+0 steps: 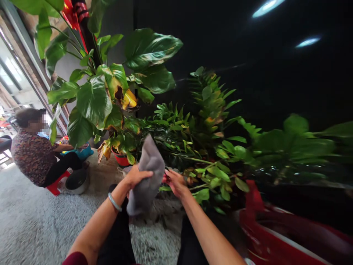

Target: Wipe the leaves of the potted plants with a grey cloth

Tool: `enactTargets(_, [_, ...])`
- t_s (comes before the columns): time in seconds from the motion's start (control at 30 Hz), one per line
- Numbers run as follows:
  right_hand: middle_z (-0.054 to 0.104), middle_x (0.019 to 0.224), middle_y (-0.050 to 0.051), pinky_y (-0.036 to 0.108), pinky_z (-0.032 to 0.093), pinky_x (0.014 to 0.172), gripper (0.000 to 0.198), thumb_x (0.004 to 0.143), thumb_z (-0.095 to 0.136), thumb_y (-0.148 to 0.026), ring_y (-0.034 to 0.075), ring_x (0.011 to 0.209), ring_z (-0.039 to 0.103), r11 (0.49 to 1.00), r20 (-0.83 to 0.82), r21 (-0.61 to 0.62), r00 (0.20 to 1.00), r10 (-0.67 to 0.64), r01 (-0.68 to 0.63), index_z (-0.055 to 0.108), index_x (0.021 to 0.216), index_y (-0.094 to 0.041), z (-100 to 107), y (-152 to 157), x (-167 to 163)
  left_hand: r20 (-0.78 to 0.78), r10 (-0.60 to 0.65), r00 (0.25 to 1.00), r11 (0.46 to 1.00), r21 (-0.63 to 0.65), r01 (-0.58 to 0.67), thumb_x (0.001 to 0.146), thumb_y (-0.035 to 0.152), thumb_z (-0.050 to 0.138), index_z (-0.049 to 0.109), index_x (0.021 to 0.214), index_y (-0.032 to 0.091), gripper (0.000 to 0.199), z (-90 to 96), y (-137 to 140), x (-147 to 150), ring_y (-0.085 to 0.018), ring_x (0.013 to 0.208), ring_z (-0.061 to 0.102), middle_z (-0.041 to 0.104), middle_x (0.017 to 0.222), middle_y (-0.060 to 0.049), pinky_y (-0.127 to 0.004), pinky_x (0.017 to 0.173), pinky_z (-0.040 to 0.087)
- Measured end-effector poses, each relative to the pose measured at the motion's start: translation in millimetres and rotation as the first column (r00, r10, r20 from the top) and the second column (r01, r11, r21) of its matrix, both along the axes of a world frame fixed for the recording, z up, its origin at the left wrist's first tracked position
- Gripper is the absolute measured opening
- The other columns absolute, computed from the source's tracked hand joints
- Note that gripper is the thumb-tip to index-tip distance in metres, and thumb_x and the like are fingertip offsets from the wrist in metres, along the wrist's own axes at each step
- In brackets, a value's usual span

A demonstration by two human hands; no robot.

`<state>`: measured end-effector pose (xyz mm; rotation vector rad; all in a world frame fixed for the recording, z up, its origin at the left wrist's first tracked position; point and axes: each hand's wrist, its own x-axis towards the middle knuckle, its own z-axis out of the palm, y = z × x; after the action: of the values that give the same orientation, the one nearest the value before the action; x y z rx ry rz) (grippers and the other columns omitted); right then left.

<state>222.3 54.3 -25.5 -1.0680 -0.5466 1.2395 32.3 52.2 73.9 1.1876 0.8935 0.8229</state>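
Note:
A grey cloth (149, 184) hangs in front of me, its upper end rising to a point. My left hand (136, 176) grips it, with the thumb lying across its front; a pale bangle (114, 202) circles that wrist. Just right of the cloth, my right hand (175, 182) has its fingers closed. Something small and red shows at those fingertips, partly hidden, and I cannot make out what it is. Green leafy stems (209, 171) spread close to my right hand. Behind the cloth is a red pot (120, 159) below a large-leaved plant (93, 101) with some yellow and brown leaves.
To my right stands a red container (253, 235) with a pale rim. A dark glossy wall (248, 84) rises behind the plants. At left, a person (34, 151) sits on a red stool (56, 184) by a grey basin (77, 182). The floor (35, 224) is rough grey concrete.

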Motion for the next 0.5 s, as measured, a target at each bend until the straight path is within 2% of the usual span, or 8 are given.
enactTargets(0.07, [0.062,0.053,-0.002,0.026,0.046,0.045,0.042,0.046,0.087,-0.041,0.013,0.044,0.054,1.000,0.004,0.007,1.000,-0.003,0.003,0.057,0.066,-0.020,-8,-8,2,-0.045,-0.129,0.991,0.991,-0.047,0.127,0.056,0.037,0.086,0.075,0.096,0.012,0.049,-14.4,-8,-7,-0.029,0.082,0.069,0.074,0.091,-0.012,-0.042,0.080,0.054])
enactTargets(0.13, [0.062,0.052,-0.002,0.025,0.044,0.043,0.041,0.045,0.087,-0.040,0.012,0.042,0.054,1.000,0.015,0.007,1.000,0.000,-0.001,0.058,0.067,-0.020,-13,-15,4,-0.022,-0.185,0.983,0.983,-0.024,0.184,0.060,0.036,0.084,0.075,0.098,0.012,0.047,-5.4,-11,-11,-0.028,0.082,0.068,0.074,0.093,-0.013,-0.042,0.081,0.053])
enactTargets(0.2, [0.065,0.055,-0.001,0.026,0.046,0.044,0.040,0.047,0.087,-0.039,0.013,0.042,0.055,1.000,0.025,0.006,1.000,0.000,0.000,0.059,0.069,-0.020,-14,-18,6,0.047,-0.147,0.988,0.988,0.057,0.144,0.061,0.035,0.084,0.073,0.104,0.010,0.051,20.7,-4,-9,-0.027,0.082,0.067,0.074,0.095,-0.013,-0.041,0.082,0.052])
enactTargets(0.27, [0.068,0.060,0.000,0.027,0.049,0.047,0.041,0.048,0.086,-0.040,0.013,0.044,0.057,1.000,0.028,0.013,1.000,-0.005,0.005,0.060,0.072,-0.020,-13,-18,8,0.132,-0.047,0.990,0.991,0.128,0.030,0.061,0.038,0.084,0.071,0.109,0.010,0.057,47.0,12,0,-0.027,0.082,0.066,0.073,0.097,-0.013,-0.040,0.081,0.053])
enactTargets(0.33, [0.070,0.063,0.001,0.028,0.051,0.049,0.042,0.048,0.086,-0.041,0.013,0.046,0.059,1.000,0.030,0.024,1.000,-0.005,0.005,0.059,0.073,-0.021,-12,-16,9,0.162,0.055,0.985,0.982,0.170,-0.083,0.061,0.041,0.083,0.070,0.111,0.010,0.060,57.0,27,13,-0.025,0.081,0.066,0.073,0.096,-0.011,-0.038,0.079,0.054])
enactTargets(0.4, [0.070,0.063,0.001,0.028,0.051,0.049,0.042,0.049,0.085,-0.042,0.014,0.046,0.059,1.000,0.042,0.029,0.999,0.001,-0.002,0.060,0.075,-0.020,-13,-15,11,0.075,0.101,0.992,0.974,0.195,-0.114,0.060,0.040,0.082,0.072,0.106,0.011,0.055,46.3,34,24,-0.023,0.077,0.066,0.073,0.090,-0.009,-0.036,0.077,0.054])
enactTargets(0.43, [0.069,0.062,0.001,0.029,0.051,0.048,0.042,0.050,0.085,-0.043,0.015,0.046,0.059,1.000,0.054,0.030,0.999,0.005,-0.006,0.061,0.076,-0.020,-15,-15,11,-0.007,0.081,0.997,0.977,0.201,-0.078,0.060,0.037,0.082,0.073,0.102,0.012,0.050,35.8,33,27,-0.022,0.075,0.066,0.073,0.086,-0.008,-0.036,0.075,0.054])
enactTargets(0.5, [0.067,0.058,0.001,0.030,0.050,0.048,0.041,0.050,0.083,-0.044,0.017,0.048,0.060,0.999,0.088,0.035,0.996,0.000,-0.003,0.064,0.077,-0.020,-18,-17,13,-0.194,-0.054,0.980,0.978,0.190,0.091,0.058,0.032,0.082,0.076,0.091,0.013,0.039,15.5,25,27,-0.022,0.070,0.065,0.073,0.079,-0.007,-0.034,0.071,0.054])
